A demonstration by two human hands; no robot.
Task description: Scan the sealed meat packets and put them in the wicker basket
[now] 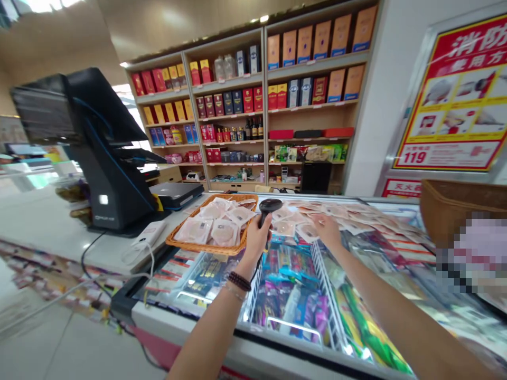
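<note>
My left hand point(256, 240) is closed around the handle of a black handheld barcode scanner point(271, 207), while my right hand point(328, 229) lies open, its fingertips point(317, 222) on thin sealed packets point(295, 228) spread across the top of a chest freezer point(166, 322). They seem light, soft and slick, best pinched by a flat edge. To their left, a woven tray point(206, 247) of more packets point(224, 232) sits between them and the white counter point(47, 227), its raised rim the edge to clear.
</note>
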